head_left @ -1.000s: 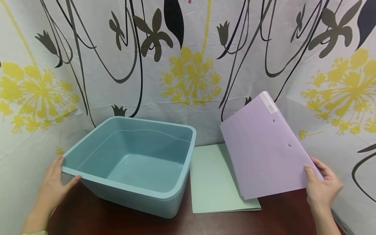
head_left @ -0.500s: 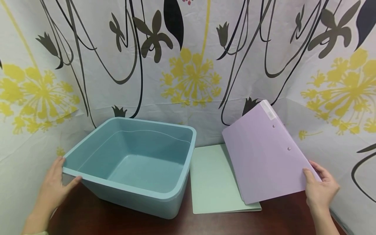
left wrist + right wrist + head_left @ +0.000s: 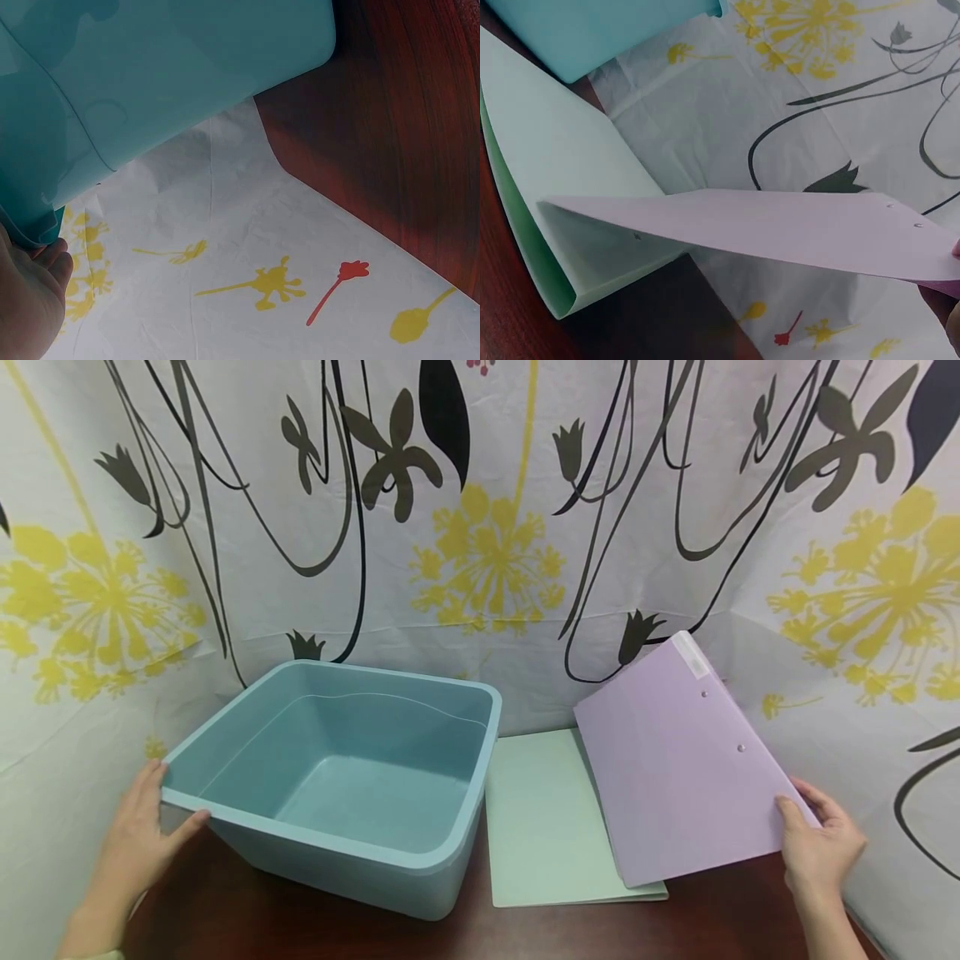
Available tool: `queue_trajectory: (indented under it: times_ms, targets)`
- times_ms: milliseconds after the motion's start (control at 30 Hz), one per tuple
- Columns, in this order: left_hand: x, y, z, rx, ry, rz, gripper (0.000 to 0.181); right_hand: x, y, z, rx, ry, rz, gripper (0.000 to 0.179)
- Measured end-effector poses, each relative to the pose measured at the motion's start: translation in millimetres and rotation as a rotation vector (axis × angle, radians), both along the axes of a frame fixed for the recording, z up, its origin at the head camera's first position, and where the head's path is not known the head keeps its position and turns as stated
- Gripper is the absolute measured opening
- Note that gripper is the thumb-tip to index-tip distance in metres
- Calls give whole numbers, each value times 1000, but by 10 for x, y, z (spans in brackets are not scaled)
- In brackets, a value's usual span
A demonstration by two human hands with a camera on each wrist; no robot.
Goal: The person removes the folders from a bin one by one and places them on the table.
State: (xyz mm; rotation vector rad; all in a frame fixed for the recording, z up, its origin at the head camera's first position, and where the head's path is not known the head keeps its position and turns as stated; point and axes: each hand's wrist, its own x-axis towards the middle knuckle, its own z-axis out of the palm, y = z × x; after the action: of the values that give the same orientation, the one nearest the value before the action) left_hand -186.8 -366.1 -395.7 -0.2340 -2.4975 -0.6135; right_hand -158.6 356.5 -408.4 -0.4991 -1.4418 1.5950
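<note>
My left hand (image 3: pixel 137 831) grips the near left corner of a blue-green plastic tub (image 3: pixel 315 838), thumb on the front rim and fingers at the side. In the left wrist view its fingers (image 3: pixel 54 264) bend under the rim. My right hand (image 3: pixel 823 850) pinches the lower right corner of a lilac file folder (image 3: pixel 678 777), thumb on the facing cover. The folder is tilted, with a white label and two rivets along its right edge. Its lower left corner overlaps a pale green folder (image 3: pixel 536 818) lying on the table. From the right wrist, the green folder's covers (image 3: pixel 562 142) gape slightly.
The dark reddish-brown table (image 3: pixel 570 935) shows along the front. A white cloth (image 3: pixel 487 435) printed with yellow and grey flowers hangs behind and at both sides. The tub stands left of the green folder, its near right side close to it.
My right hand has lowered the lilac folder, bringing its lower edge down over the green folder's near right corner. The left hand and the tub stay in place.
</note>
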Motion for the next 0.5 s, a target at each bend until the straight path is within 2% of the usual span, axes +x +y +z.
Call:
queue_trajectory:
  times_ms: [167, 300, 333, 500]
  targets:
    - [1, 0, -7, -5, -3, 6, 82, -3, 51, -76, 25, -86, -3, 33]
    - [-1, 0, -11, -3, -16, 12, 82, -21, 118, -162, 141, -212, -31, 29]
    - [-1, 1, -12, -2, -19, 12, 82, -33, 156, -211, 184, -240, -38, 28]
    - [0, 2, -14, 0, -28, 12, 82, -136, 454, -559, 250, -242, -15, 27]
